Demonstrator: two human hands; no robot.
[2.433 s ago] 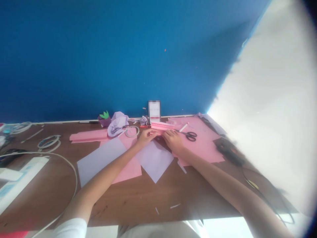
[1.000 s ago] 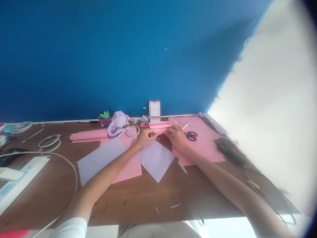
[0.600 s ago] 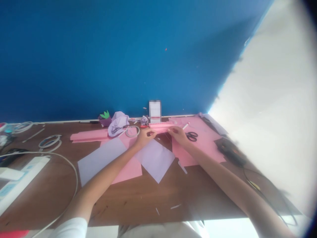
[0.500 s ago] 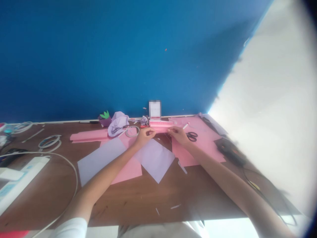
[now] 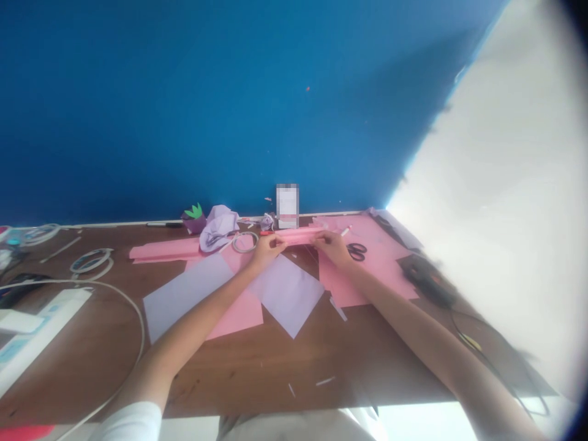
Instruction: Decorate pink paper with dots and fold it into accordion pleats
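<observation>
A narrow strip of folded pink paper (image 5: 299,236) stretches between my hands near the back of the table. My left hand (image 5: 269,249) pinches its left end, and my right hand (image 5: 331,246) pinches the right end. Below the strip lies a lilac sheet (image 5: 292,294), turned with one corner toward me. Black-handled scissors (image 5: 357,251) rest on a large pink sheet (image 5: 376,269) just right of my right hand. A white pen-like stick (image 5: 345,231) sits close behind that hand. Behind the strip stands a small blurred card or screen (image 5: 287,205).
Crumpled lilac paper (image 5: 219,228), a tape ring (image 5: 245,242) and a purple-and-green paper piece (image 5: 195,219) lie to the left. A white power strip (image 5: 43,334) and cable (image 5: 141,318) occupy the left front. A dark corded tool (image 5: 427,282) is at right.
The pink strip has shifted slightly upward and tilted, and its pleats look different between my fingers. Both hands keep their pinch and have barely moved.
</observation>
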